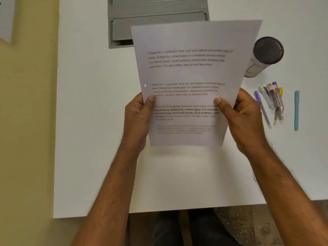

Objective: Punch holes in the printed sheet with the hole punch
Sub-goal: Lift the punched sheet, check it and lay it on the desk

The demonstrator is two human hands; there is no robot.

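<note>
I hold a printed sheet (191, 73) upright above the white table (99, 139), its text facing me. My left hand (138, 119) grips its lower left edge, thumb on the front. My right hand (243, 119) grips its lower right edge the same way. One small round hole (145, 85) shows near the left margin, just above my left thumb. No hole punch is visible in this view.
A grey recessed cable flap (158, 16) lies in the table behind the sheet. A dark-lidded cylindrical container (266, 54) stands at the right. Several pens and markers (273, 102) and a blue marker (296, 110) lie beyond my right hand. The table's front edge runs below my forearms.
</note>
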